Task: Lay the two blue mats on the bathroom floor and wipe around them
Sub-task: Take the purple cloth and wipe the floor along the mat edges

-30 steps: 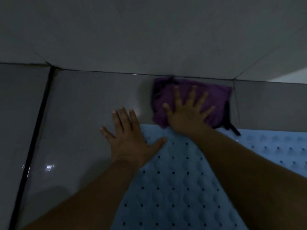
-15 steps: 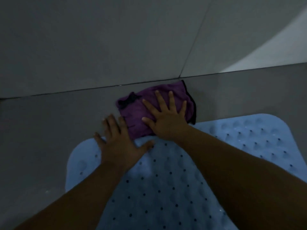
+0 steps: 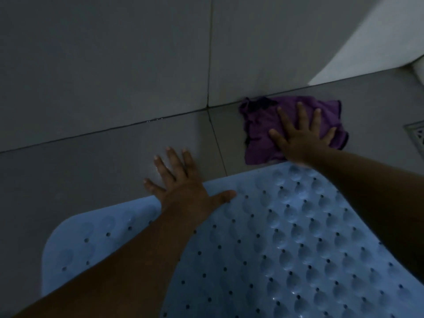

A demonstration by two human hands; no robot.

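A light blue mat [image 3: 270, 244] with round bumps and small holes lies flat on the grey tiled floor and fills the lower half of the view. My left hand [image 3: 183, 187] rests flat across its far edge, fingers spread on the tile, thumb on the mat. Beyond the mat's far right corner my right hand [image 3: 302, 138] presses flat, fingers apart, on a crumpled purple cloth [image 3: 259, 134] that lies on the floor against the base of the wall. Only one blue mat is in view.
A grey tiled wall [image 3: 114, 65] rises just behind the cloth. A metal floor drain [image 3: 416, 134] sits at the right edge. A white fixture [image 3: 419, 70] shows in the top right corner. Bare floor tile [image 3: 68, 175] stretches left of the mat.
My right hand has slid the purple cloth to the right along the base of the wall, past the mat's far corner. My left hand stays planted on the mat's far edge. The view has swung right.
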